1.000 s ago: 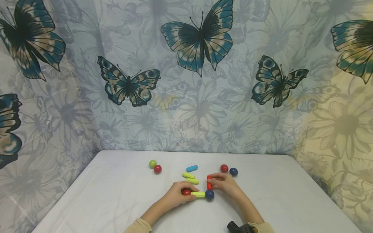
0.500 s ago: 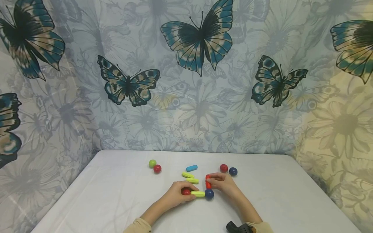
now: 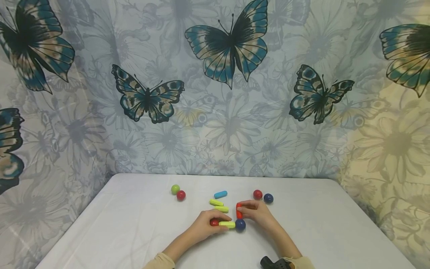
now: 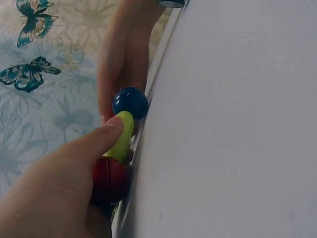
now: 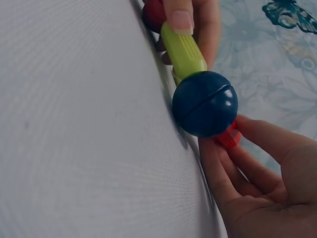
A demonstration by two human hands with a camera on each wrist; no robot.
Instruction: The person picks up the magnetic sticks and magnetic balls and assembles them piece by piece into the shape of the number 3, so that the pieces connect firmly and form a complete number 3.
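Two holds | left hand [image 3: 203,224] pinches yellow rod [image 3: 228,224] | right hand [image 3: 257,212] pinches red rod [image 3: 239,214] | likely light, stiff, slick; I'd grip mid-length

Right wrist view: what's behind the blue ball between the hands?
Just past the blue ball, part of the red stick shows, pinched by the right hand. The ball covers the stick's near end, so I can't tell there whether they are joined.
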